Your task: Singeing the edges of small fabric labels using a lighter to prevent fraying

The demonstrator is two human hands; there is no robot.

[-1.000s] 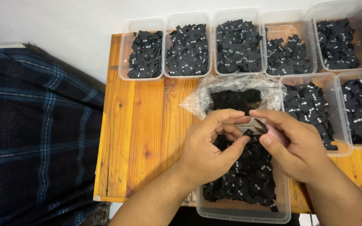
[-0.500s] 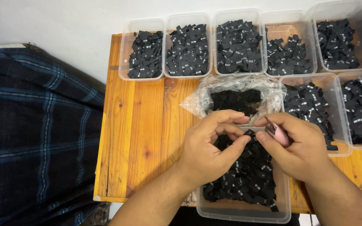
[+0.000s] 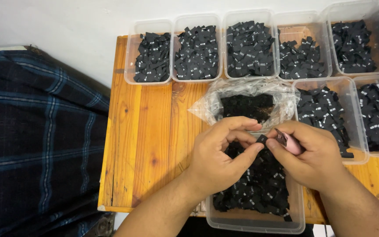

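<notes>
My left hand (image 3: 220, 153) and my right hand (image 3: 310, 151) meet over a clear plastic tub (image 3: 255, 221) full of small black fabric labels. Both pinch one small black label (image 3: 262, 139) between thumb and fingertips. A pink tool (image 3: 289, 142), like small snips, also lies in my right hand across the palm. Just beyond the hands sits an open clear plastic bag (image 3: 246, 105) with more black labels inside.
Several clear tubs of black labels (image 3: 198, 46) line the far edge and right side of the orange wooden table (image 3: 148, 131). Dark blue plaid cloth (image 3: 36, 140) covers the area left of the table. A pale wall lies behind.
The pink tool has come into view in my right hand. The label has shifted slightly left between the fingertips of both hands.
</notes>
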